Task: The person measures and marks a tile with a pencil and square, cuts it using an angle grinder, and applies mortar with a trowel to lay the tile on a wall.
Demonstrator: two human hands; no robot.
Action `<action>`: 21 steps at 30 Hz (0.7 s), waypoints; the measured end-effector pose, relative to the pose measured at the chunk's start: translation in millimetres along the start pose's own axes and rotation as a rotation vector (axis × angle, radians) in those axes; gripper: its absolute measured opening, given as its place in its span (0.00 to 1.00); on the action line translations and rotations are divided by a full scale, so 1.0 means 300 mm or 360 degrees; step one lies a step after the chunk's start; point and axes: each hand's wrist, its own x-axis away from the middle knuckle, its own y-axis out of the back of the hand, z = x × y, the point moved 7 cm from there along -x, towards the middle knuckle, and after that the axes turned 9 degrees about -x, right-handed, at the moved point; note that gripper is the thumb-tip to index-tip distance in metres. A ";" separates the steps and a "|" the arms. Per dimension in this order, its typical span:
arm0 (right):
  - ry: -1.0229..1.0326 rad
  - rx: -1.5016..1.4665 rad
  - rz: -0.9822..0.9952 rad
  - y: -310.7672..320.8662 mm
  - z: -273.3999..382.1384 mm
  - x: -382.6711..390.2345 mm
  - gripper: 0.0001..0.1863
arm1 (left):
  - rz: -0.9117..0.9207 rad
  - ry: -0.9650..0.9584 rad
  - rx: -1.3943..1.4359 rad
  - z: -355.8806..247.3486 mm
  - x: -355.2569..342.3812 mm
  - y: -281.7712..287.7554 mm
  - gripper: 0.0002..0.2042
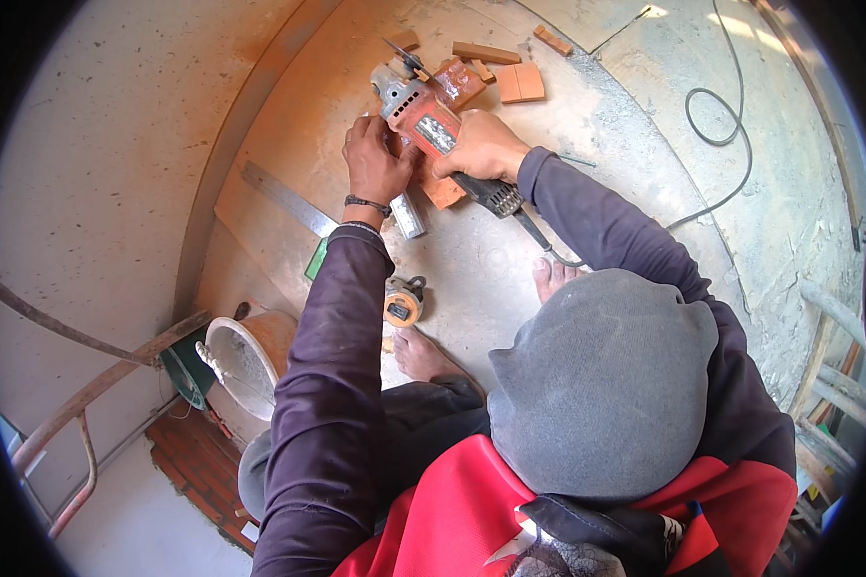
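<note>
My right hand is closed round the red angle grinder, near its black handle, with the disc end pointing up and away from me. Just left of the tool, my left hand has its fingers curled on something beside the grinder's body, largely hidden by hand and tool. An orange brick piece lies under the grinder, and more cut pieces lie beyond it. A silver metal bar is below my left hand, and a steel straightedge lies to the left.
A bucket and rusty metal frame stand at lower left. A tape measure lies by my bare foot. A power cord loops across the right. A metal frame stands far right. My grey-capped head fills the lower middle.
</note>
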 end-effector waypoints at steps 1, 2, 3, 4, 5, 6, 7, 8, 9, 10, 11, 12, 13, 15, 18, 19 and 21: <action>-0.0001 0.0020 0.0003 -0.001 0.000 -0.001 0.29 | 0.0005 0.0006 -0.0001 -0.002 0.001 0.001 0.20; -0.0001 0.0039 0.0007 -0.003 0.000 -0.001 0.29 | 0.0010 0.0012 -0.0002 -0.003 0.000 0.003 0.20; 0.0002 0.0040 0.0002 -0.002 -0.001 -0.002 0.30 | 0.0016 0.0017 -0.0006 -0.004 0.000 0.003 0.20; 0.0007 0.0040 -0.0003 -0.002 0.001 -0.002 0.30 | 0.0022 0.0022 -0.0012 -0.003 0.000 0.003 0.20; 0.0012 0.0040 -0.0008 -0.001 0.002 -0.002 0.30 | 0.0027 0.0028 -0.0018 -0.001 0.001 0.003 0.20; 0.0006 0.0027 -0.0005 -0.001 0.001 -0.001 0.30 | 0.0070 0.0065 -0.0011 0.005 0.001 -0.002 0.20; 0.0000 0.0013 -0.0004 0.002 0.004 0.002 0.30 | 0.0113 0.0102 -0.0003 0.010 0.002 -0.008 0.21; -0.0007 0.0000 -0.0004 0.005 0.005 0.005 0.30 | 0.0156 0.0138 0.0005 0.015 0.003 -0.014 0.21; -0.0008 0.0018 -0.0001 0.005 0.007 0.004 0.30 | 0.0171 0.0145 0.0001 0.015 0.003 -0.016 0.21; -0.0010 0.0035 0.0001 0.005 0.008 0.002 0.29 | 0.0186 0.0152 -0.0004 0.016 0.002 -0.017 0.21; -0.0011 0.0052 0.0003 0.006 0.010 0.002 0.29 | 0.0201 0.0158 -0.0009 0.016 0.002 -0.019 0.21; -0.0024 0.0043 0.0001 0.007 0.009 0.003 0.29 | 0.0202 0.0158 -0.0014 0.015 0.003 -0.018 0.21; -0.0036 0.0034 -0.0002 0.008 0.011 0.006 0.29 | 0.0203 0.0156 -0.0020 0.016 0.004 -0.019 0.21; -0.0046 0.0034 -0.0001 0.008 0.013 0.007 0.29 | 0.0198 0.0151 -0.0024 0.019 0.006 -0.019 0.21; -0.0045 0.0038 0.0006 0.007 0.014 0.006 0.29 | 0.0193 0.0141 -0.0021 0.019 0.005 -0.019 0.21; -0.0047 0.0028 0.0010 0.006 0.011 0.005 0.29 | 0.0198 0.0142 -0.0024 0.019 0.004 -0.020 0.21; -0.0051 0.0036 0.0019 0.004 0.007 0.003 0.28 | 0.0197 0.0146 -0.0030 0.018 0.004 -0.020 0.21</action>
